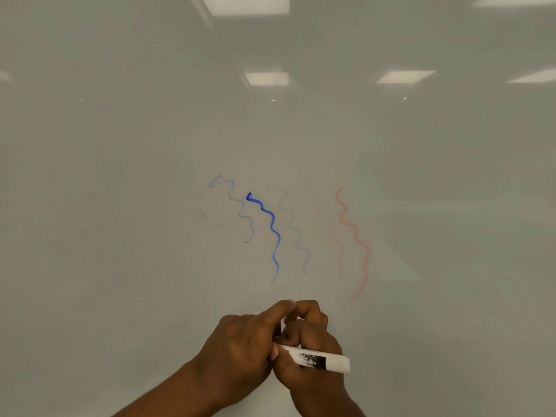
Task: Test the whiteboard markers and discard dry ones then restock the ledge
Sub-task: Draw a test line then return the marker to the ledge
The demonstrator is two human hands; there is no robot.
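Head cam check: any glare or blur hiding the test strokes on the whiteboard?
Head view: glossy white whiteboard mirrors rectangular ceiling light panels along the top, clear of the strokes; bold blue squiggle reads crisp; pale blue squiggles and orange-red squiggles look faint; lighting dim and grey; label print on the white marker is smeared.

We see a white marker (319, 360) with a black label, held level low before the whiteboard (120, 206). Its butt points right and its tip end, perhaps capped, is hidden where the left hand (240, 347) and right hand (311, 341) grip it. Above, one bold blue squiggle (272, 224) stands among faint blue and orange-red ones.
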